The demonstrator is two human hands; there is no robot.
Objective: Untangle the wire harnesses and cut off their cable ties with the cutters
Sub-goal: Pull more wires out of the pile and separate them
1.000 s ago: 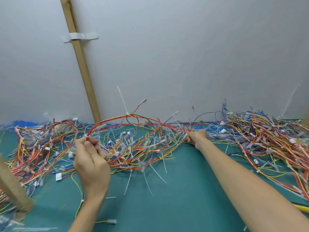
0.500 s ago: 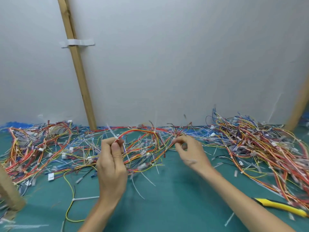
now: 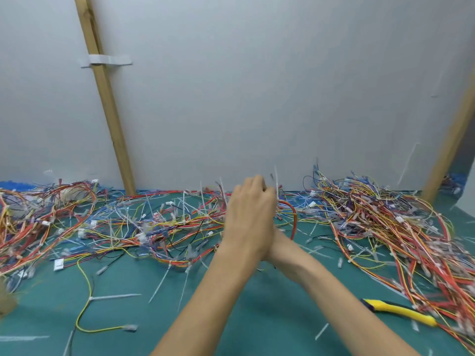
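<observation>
At the far middle of the green desk (image 3: 257, 317), the left hand (image 3: 250, 217) lies over the right hand (image 3: 280, 241), so only the heel of the right one shows. The left fingers (image 3: 253, 185) are curled away from the camera. Whether they pinch a wire cannot be told, and the right fingers are wholly hidden. A red wire loop (image 3: 293, 217) comes out just right of the hands, and a white cable tie (image 3: 276, 179) stands up beside the left hand. The wire harnesses (image 3: 167, 227) sprawl in a tangle from the left edge to the right, thickest at the right. The yellow-handled cutters (image 3: 401, 311) lie near right on the desk, well apart from both hands.

The step in hand looks to be freeing one harness from the mass. It would go best by following the red loop back along its length and lifting slowly, letting snagged strands drop, since a hard pull tightens knots. One hand should keep the tie exposed while the other fetches the cutters. The blades should bite the tie only, clear of the insulation.
</observation>
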